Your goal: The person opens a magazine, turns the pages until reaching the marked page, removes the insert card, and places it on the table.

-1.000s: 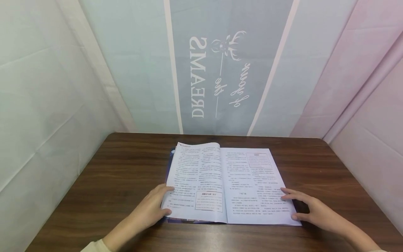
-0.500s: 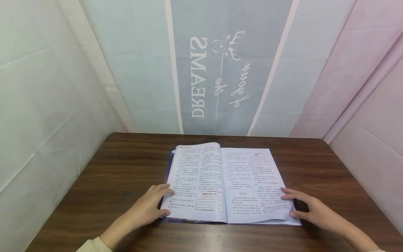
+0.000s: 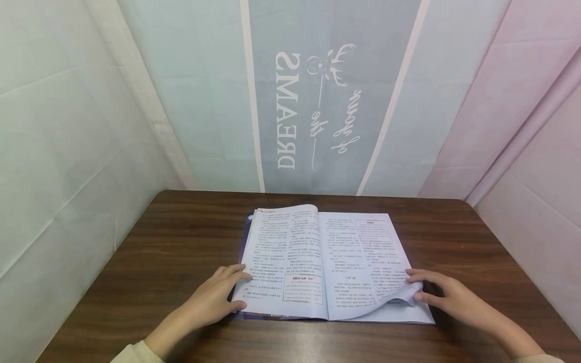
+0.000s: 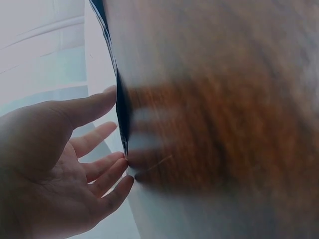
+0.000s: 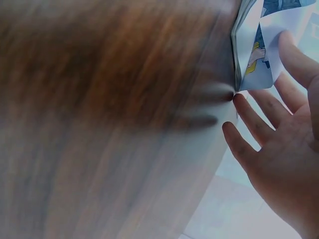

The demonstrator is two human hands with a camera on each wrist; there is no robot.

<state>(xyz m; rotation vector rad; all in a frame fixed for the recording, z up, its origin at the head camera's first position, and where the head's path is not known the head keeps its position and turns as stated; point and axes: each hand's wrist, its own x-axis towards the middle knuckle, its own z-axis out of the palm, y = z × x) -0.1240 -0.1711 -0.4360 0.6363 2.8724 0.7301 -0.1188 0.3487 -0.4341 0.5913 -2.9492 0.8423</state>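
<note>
A magazine (image 3: 354, 252) lies spread on the table, its pages covered in small print. My left hand (image 3: 211, 297) rests along its left edge, fingers relaxed and thumb apart from them; the left wrist view has the fingertips right at the page edges. On the other side, my right hand (image 3: 454, 300) pinches the lower outer corner of the right page (image 3: 397, 297) between thumb and fingers. That corner curls up off the sheets below. In the right wrist view, a coloured picture shows beneath the lifted page (image 5: 279, 30).
The dark wood-grain table (image 3: 181, 242) extends around the magazine on all sides. Behind it hangs a grey-blue cloth (image 3: 336, 176) with mirrored lettering and a deer head. Pale cloth walls (image 3: 59, 151) stand at left and right.
The right page's lower corner, flat at first, has risen and curled inward as my right thumb moved up towards the fingers. My left fingers have shifted slightly at the left edge.
</note>
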